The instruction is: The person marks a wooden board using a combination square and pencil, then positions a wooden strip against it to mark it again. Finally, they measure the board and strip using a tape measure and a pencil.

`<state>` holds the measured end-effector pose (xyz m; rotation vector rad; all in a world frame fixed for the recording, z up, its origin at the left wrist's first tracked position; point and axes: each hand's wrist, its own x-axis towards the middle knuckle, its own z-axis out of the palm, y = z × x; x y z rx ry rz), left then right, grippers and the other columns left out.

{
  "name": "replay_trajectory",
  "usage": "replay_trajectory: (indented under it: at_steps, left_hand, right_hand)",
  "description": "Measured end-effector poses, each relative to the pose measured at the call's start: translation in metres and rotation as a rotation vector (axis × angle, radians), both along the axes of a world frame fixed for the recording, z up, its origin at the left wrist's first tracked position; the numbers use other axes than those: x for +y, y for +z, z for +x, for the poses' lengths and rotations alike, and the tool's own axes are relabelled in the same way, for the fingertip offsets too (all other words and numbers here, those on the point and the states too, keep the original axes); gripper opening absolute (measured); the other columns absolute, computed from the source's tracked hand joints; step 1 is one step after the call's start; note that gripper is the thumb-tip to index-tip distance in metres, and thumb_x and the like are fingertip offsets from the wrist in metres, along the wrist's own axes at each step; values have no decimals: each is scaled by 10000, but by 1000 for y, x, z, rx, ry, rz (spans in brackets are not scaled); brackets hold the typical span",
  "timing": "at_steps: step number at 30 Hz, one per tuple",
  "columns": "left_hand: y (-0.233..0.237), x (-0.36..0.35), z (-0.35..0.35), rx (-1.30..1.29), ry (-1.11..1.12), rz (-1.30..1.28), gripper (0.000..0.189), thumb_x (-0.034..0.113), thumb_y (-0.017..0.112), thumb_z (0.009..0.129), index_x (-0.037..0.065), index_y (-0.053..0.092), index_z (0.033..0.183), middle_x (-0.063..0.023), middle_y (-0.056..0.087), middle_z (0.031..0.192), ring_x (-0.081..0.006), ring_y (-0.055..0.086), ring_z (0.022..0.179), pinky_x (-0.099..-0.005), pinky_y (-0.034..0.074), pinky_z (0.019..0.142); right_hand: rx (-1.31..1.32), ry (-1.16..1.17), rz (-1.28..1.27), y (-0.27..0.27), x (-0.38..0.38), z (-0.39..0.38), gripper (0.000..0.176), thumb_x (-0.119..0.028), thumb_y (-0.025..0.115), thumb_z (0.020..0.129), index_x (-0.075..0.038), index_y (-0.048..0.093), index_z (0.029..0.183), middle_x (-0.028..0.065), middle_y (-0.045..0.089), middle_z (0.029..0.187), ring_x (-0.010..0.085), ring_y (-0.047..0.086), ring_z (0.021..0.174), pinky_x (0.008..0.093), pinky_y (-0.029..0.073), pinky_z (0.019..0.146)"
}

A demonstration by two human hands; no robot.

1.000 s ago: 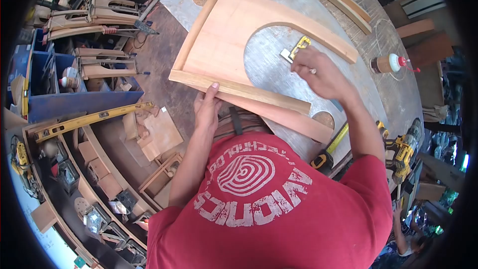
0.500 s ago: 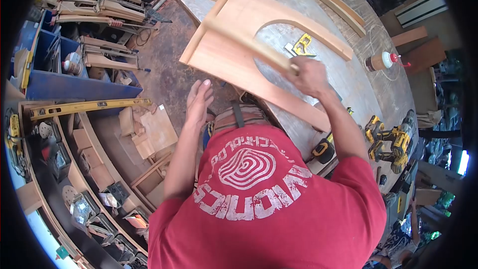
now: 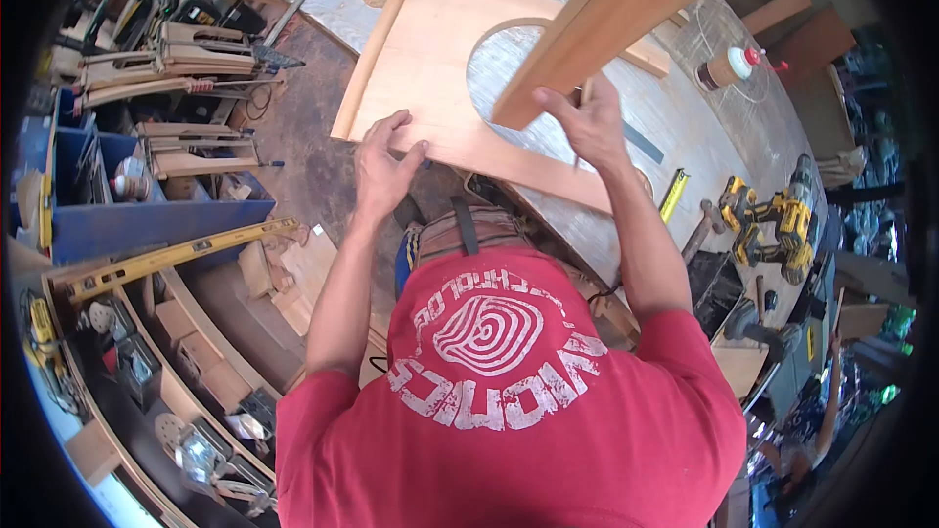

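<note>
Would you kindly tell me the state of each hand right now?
Left hand: open, resting on the arched panel.
Right hand: closed around the raised wooden strip.

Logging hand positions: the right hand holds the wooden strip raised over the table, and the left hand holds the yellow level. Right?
No. The head view shows the left hand resting on the arched wooden panel; the yellow level lies apart, down to the left. The right hand does hold the wooden strip raised over the table.
</note>
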<state>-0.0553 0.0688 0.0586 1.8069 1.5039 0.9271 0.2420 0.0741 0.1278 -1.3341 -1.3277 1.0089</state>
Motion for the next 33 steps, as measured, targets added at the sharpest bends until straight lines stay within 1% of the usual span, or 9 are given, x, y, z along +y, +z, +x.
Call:
replay_trajectory:
  at_steps: [5,9,12,18,21,25,28,31,33]
  left_hand:
    - [-9,26,-11,59,-106,4,539,107,792,829,5,630,1334,-183,682,1281,-357,613,1231,-424,480,1069]
    - [-10,60,-32,33,-310,21,555,108,800,821,35,632,1346,-182,680,1284,-363,587,1256,-438,468,1076]
    - [-22,84,-13,16,-457,56,561,111,804,811,51,639,1344,-183,683,1262,-371,582,1240,-455,462,1062]
    - [-40,103,-25,68,-598,134,534,108,807,798,35,655,1304,-164,688,1210,-350,588,1191,-452,460,1044]
    - [-46,104,-19,65,-611,208,492,119,794,795,60,671,1267,-133,702,1172,-340,594,1162,-458,434,1044]
    - [-55,102,-14,54,-646,246,482,165,788,797,72,678,1257,-91,711,1162,-323,580,1173,-467,420,1046]
    - [-53,99,-11,104,-657,292,530,171,799,794,49,666,1291,-103,717,1163,-323,562,1201,-456,420,1061]
    - [-56,99,-8,136,-614,297,495,193,790,791,76,682,1260,-73,712,1146,-311,569,1158,-469,402,1046]
    - [-57,100,-5,136,-596,293,495,201,789,792,75,684,1259,-62,707,1120,-307,562,1136,-464,408,1023]
  right_hand:
    - [-22,13,-42,-10,13,-38,515,-252,835,882,-21,609,1283,45,704,1101,81,530,790,296,474,705]
    - [-144,63,-52,-10,27,-78,588,-307,845,867,-30,598,1322,54,704,944,100,512,678,311,468,636]
    - [-267,61,-92,-4,29,-77,609,-319,847,863,-45,596,1345,78,710,919,107,494,642,317,462,618]
    - [-338,-30,-73,-8,19,-104,628,-325,844,864,-44,588,1364,114,729,915,181,587,687,365,504,668]
    - [-164,-72,37,-32,16,-98,627,-365,854,847,-40,608,1323,156,735,923,235,662,772,391,533,723]
    - [-366,-379,-65,-10,-7,-76,608,-415,851,833,-38,632,1257,212,740,975,271,710,870,402,552,781]
    - [-411,-576,-167,22,-32,-48,596,-416,830,842,-7,646,1234,231,742,996,302,729,926,417,557,823]
    - [-449,-735,-159,0,-64,-10,598,-415,813,850,29,669,1223,228,747,1020,317,737,949,418,557,849]
    - [-421,-800,-323,-6,-91,11,591,-426,791,855,49,699,1195,232,751,1040,335,742,965,420,555,876]
